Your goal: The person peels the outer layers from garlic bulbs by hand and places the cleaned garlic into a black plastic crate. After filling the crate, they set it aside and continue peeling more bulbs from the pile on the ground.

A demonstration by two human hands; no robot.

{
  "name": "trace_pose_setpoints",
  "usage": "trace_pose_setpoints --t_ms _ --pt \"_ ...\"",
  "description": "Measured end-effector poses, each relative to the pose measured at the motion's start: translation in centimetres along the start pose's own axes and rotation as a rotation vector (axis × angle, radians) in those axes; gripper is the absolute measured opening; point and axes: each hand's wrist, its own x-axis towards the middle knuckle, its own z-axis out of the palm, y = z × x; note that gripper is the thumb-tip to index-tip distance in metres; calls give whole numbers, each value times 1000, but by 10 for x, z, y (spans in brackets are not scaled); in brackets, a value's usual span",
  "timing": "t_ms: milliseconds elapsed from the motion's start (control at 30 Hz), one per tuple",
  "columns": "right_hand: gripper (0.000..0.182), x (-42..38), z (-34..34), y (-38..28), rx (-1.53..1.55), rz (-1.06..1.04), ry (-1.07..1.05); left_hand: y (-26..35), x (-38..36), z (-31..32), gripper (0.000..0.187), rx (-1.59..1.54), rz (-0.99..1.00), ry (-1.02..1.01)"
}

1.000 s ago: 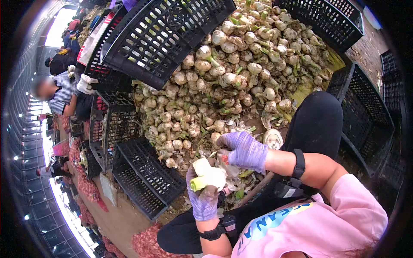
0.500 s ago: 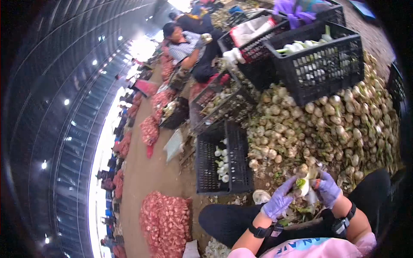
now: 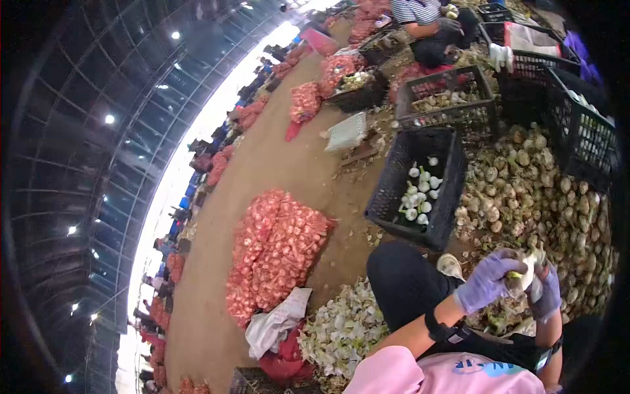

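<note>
Both of my hands wear purple gloves and meet around one pale garlic bulb (image 3: 523,274) with a green bit on it. My left hand (image 3: 491,279) is closed on the bulb from the left side. On the right side, my right hand (image 3: 545,292) wraps its fingers round the same bulb and its stem. Beyond my hands lies a large heap of untrimmed garlic (image 3: 545,190). To the upper left of my hands stands a black crate (image 3: 378,207) with several white, trimmed bulbs (image 3: 419,190) inside it.
Red net sacks of garlic (image 3: 279,246) stand left of my leg, beside a pile of peelings (image 3: 344,328). More black crates (image 3: 495,108) stand at the upper right. A person in a striped top (image 3: 417,11) sits at the top, holding garlic. A white board (image 3: 346,131) lies on the floor.
The view has swung left and tilted, so the crates, heap and person appear farther right. My hands have shifted right in the view, still around the bulb.
</note>
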Motion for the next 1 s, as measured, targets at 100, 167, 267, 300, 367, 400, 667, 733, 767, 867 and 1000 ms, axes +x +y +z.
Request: trace_pose_setpoints --t_ms 100,167,267,300,367,400,667,733,767,867,1000 --pt "23 7 -12 4 149 -67 478 14 -17 -4 36 -231 -356 239" --pt "26 -9 -11 -17 336 -30 510 1 -15 -13 28 -449 -396 462" --pt "27 -16 25 -44 -113 -400 415 -25 -4 -16 37 -1238 -490 659" --pt "28 -21 30 -43 -189 -434 406 -27 -3 -14 42 -1304 -494 657" --pt "34 -27 12 -50 -1043 -446 170 -31 1 -6 45 -1502 -519 576" --pt "38 -28 14 -49 -1071 -215 73 -32 5 -1 45 -1504 -545 555" --pt "34 -10 -16 -19 -1444 -346 191 -36 23 30 35 -832 -543 504" --pt "35 -5 -27 -12 -1434 -289 229 -41 24 32 31 -655 -588 485" --pt "36 -4 -32 -9 -1444 -227 270 -45 26 34 30 -588 -596 490" --pt "35 -3 -41 1 -1378 -115 331 -60 29 26 31 -501 -593 551" --pt "32 0 -61 11 -1421 33 311 -68 53 -13 36 -299 -428 674"
